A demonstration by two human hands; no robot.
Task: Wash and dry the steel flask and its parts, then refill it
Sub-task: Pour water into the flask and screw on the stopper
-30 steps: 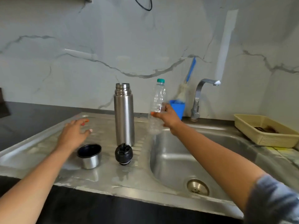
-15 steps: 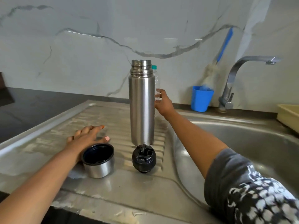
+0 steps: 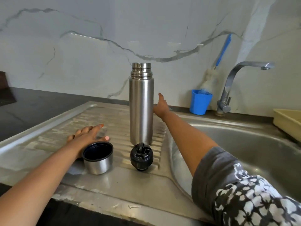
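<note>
Head view showed the right hand (image 3: 160,105) stretched forward just beside the steel flask (image 3: 141,108), thumb raised and fingers out of sight behind the flask body. Whether they gripped anything could not be told. The left hand (image 3: 88,136) lay flat on the ribbed drainboard (image 3: 48,136), fingers straight and spread, holding nothing, just behind the cup lid (image 3: 97,159).

With the flask uncapped and both parts set out before it, the step looked like a reach past the flask for something on its far side, probably towards refilling. Done well, the right forearm would keep off the tall, narrow flask, which stood on uneven ribs and would likely tip at a light knock. The idle left hand was near enough to steady its base.

The flask stood upright mid-drainboard, brushed steel, mouth open, threaded rings showing at the neck. The cup lid sat mouth-up to its front left, dark inside. The black stopper (image 3: 141,156) lay just in front of the flask's foot, its flip spout raised. Whether any of them were wet could not be made out.

Further right lay the sink basin (image 3: 244,144), the tap (image 3: 244,75) behind it, a blue cup (image 3: 200,101) holding a brush (image 3: 223,49), and a yellow basket (image 3: 288,121) at the edge.
</note>
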